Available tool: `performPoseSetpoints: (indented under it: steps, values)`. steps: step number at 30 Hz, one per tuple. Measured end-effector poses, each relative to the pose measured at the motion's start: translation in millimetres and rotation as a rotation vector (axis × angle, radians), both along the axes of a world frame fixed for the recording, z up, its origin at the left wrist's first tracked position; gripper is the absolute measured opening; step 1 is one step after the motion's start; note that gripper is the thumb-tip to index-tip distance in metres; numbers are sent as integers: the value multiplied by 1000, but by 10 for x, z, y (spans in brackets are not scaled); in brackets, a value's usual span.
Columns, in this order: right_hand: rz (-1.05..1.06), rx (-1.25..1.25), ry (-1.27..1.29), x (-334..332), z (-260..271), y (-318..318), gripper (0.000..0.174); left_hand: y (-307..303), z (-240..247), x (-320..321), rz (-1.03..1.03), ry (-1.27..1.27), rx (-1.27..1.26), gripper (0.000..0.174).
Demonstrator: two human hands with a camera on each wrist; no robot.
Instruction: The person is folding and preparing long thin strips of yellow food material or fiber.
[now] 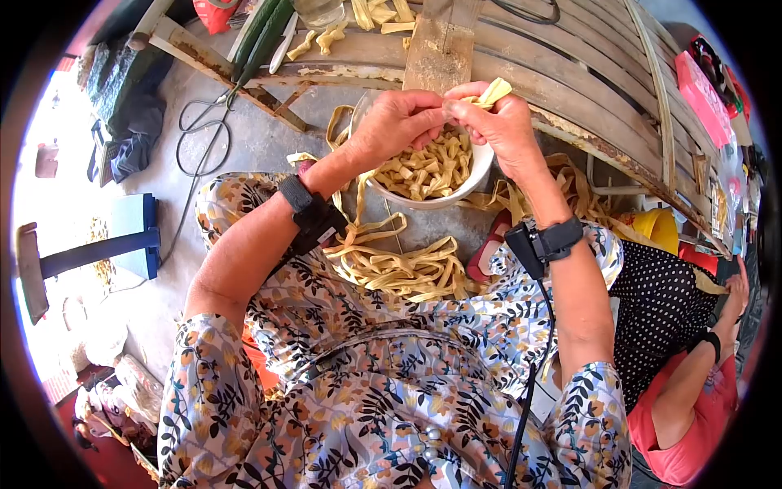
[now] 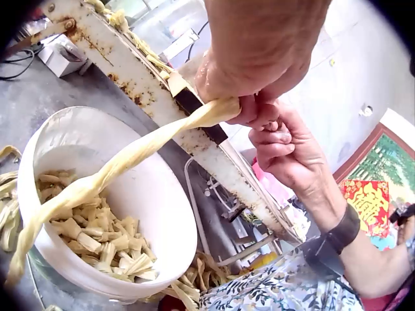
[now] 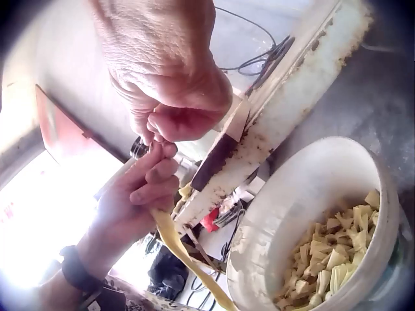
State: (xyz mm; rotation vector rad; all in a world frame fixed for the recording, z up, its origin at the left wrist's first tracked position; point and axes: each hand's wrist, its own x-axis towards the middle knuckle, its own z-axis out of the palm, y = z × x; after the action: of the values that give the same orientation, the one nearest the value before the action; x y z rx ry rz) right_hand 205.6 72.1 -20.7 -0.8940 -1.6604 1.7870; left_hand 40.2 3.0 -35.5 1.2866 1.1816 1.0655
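Observation:
Over a white bucket (image 1: 475, 181), my two hands meet at the fingertips. A long, twisted, pale yellow strip (image 2: 139, 152) hangs from my left hand (image 1: 397, 122), which grips it in curled fingers. In my right hand (image 1: 507, 130), thumb and fingers pinch a short folded piece of strip (image 1: 495, 91) that sticks up above them. Where the two hands meet, fingers hide the joining part. Inside the bucket lie many short knotted pieces (image 1: 432, 173) of the same yellow material.
A slatted bench (image 1: 554, 77) with a rusty edge stands ahead, bearing a wooden board (image 1: 440, 53), cucumbers (image 1: 262, 37) and loose yellow pieces. Long yellow strips (image 1: 399, 265) lie on the floor by the bucket. Another person (image 1: 692, 391) sits at the right.

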Motion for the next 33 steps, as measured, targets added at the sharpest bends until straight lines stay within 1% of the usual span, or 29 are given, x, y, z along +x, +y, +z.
performPoseSetpoints:
  steps: [4,11,14,15,18,19,22,23,26,29,33]
  values:
    - [-60,-93,97,25,41,44,19,17,112,-32,15,-41,-75,20]
    - [-84,-86,27,40,-24,66,18,-4,134,-98,-35,-51,-188,23]
    - [-36,-126,49,81,14,108,19,12,129,-131,-52,-87,-213,23]
    - [32,-110,30,120,36,150,19,5,105,-146,-56,-104,-221,24]
    - [58,-191,24,95,60,88,19,7,45,-150,-108,-132,-211,23]
    - [83,-193,34,71,74,45,19,14,50,-154,-96,-132,-208,23]
    - [88,-153,84,63,15,75,19,17,58,-152,-89,-151,-205,22]
    - [74,-197,101,70,37,72,18,20,58,-162,-98,-170,-202,22]
    - [72,-215,140,90,40,97,17,28,59,-165,-95,-212,-207,22]
    - [47,-195,68,99,45,117,16,40,62,-185,-103,-240,-231,23]
    - [-48,-5,-16,125,72,183,24,43,94,-228,-184,-258,-236,25]
